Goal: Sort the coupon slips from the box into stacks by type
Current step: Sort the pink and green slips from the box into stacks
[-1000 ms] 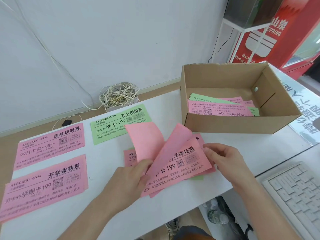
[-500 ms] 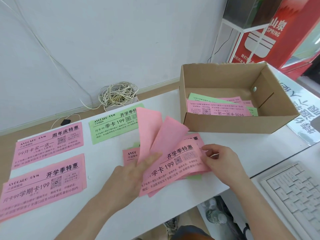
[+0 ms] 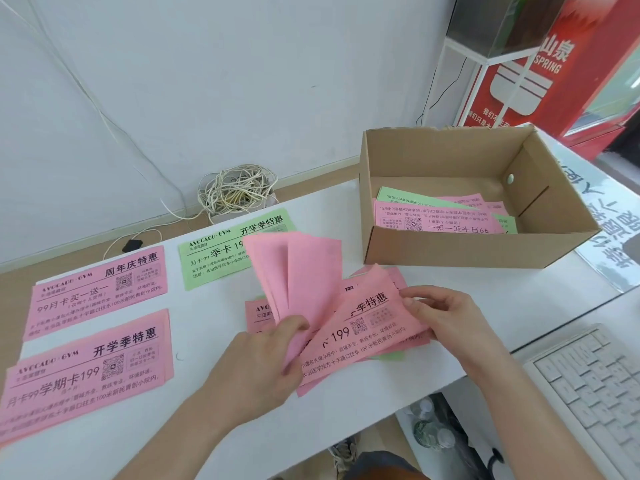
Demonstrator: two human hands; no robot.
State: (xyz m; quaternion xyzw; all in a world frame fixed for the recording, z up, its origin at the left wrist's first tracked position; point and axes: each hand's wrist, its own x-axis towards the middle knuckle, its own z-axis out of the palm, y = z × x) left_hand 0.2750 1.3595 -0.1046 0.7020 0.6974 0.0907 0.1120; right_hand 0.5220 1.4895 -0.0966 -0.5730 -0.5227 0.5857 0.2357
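Left grip [image 3: 256, 368] holds pink slips [image 3: 304, 271] fanned upward, blank backs showing. Right grip [image 3: 446, 317] pinches the end of a printed pink slip [image 3: 363, 327]. Beyond the right grip, the box [image 3: 450, 249] holds more slips [image 3: 440, 216].

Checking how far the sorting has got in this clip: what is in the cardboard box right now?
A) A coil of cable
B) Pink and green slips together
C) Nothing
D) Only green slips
B: the cardboard box holds pink slips lying partly over a green slip at its back left.
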